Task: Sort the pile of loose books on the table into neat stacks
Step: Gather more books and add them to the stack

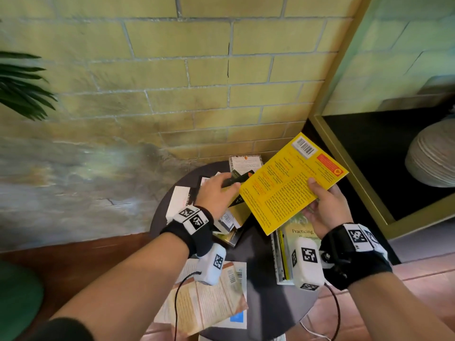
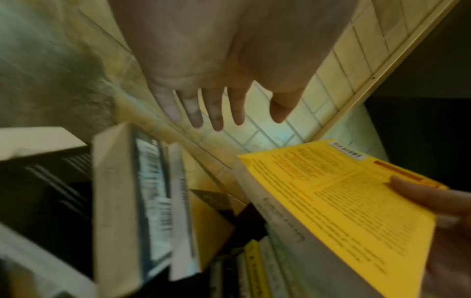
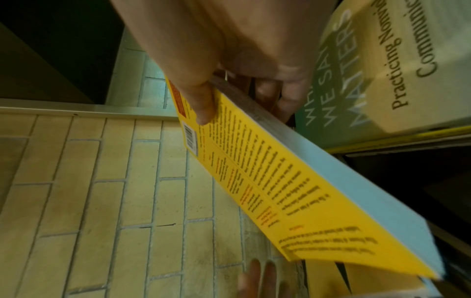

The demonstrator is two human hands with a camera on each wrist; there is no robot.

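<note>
My right hand (image 1: 312, 196) holds a yellow paperback (image 1: 293, 182) tilted in the air above the table's right side, back cover up, thumb (image 3: 203, 104) on the cover and fingers beneath. Under it lies a stack topped by a pale book titled "Practicing…" (image 1: 300, 232), also large in the right wrist view (image 3: 395, 70). My left hand (image 1: 225, 184) hovers flat over the loose pile (image 1: 230, 219) of black, yellow and white books, its fingers (image 2: 211, 113) straight and holding nothing. The yellow paperback (image 2: 344, 205) shows just right of them.
The small round dark table (image 1: 261, 279) stands against a yellow brick wall (image 1: 197, 70). Overlapping pale books (image 1: 211, 301) lie at its near edge, one white book (image 1: 245, 163) at the far edge. A gold-framed alcove (image 1: 357, 183) with a ribbed vase (image 1: 433, 153) is at right, a plant (image 1: 19, 87) at left.
</note>
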